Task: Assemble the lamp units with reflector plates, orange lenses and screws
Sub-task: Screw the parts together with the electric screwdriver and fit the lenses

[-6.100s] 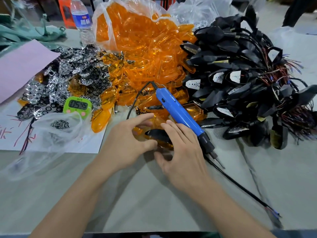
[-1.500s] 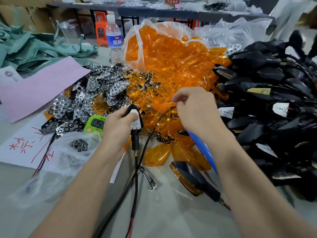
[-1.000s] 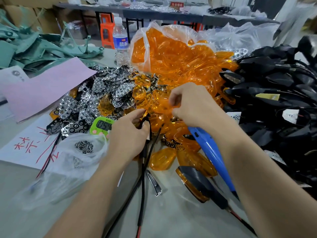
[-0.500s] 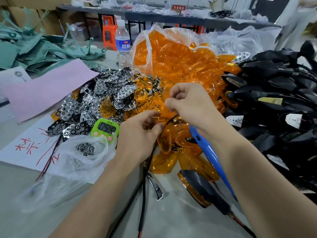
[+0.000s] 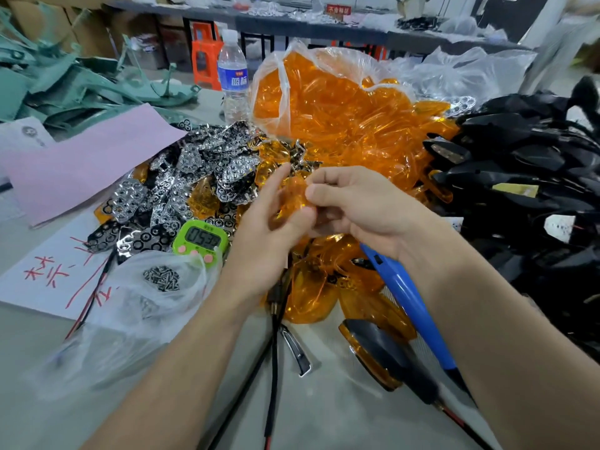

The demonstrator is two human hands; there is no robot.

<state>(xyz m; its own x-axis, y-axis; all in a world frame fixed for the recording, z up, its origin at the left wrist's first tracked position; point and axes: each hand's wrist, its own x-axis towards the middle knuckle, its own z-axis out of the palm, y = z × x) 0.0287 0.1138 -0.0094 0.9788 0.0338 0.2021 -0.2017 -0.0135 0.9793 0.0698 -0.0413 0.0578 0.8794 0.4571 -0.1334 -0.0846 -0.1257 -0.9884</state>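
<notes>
My left hand [image 5: 263, 235] holds a black lamp unit, mostly hidden in the palm, with its black and red wires [image 5: 274, 323] hanging down to the table. My right hand [image 5: 357, 206] pinches an orange lens [image 5: 293, 196] and holds it against the left hand's fingers. Behind my hands, a heap of orange lenses [image 5: 344, 118] spills from a clear bag. Shiny reflector plates [image 5: 191, 180] are piled to the left. A clear bag holds screws [image 5: 161, 278]. Black lamp housings [image 5: 519, 190] are heaped at the right.
A blue electric screwdriver [image 5: 406, 303] lies under my right forearm, beside an assembled lamp with an orange lens [image 5: 380, 355]. A green timer [image 5: 199, 240], a water bottle [image 5: 232, 76], pink paper [image 5: 81, 157] and a small metal piece [image 5: 297, 349] sit nearby.
My right hand has lifted one orange lens out of the pile and brought it to my left hand. My left hand has risen slightly with the lamp unit.
</notes>
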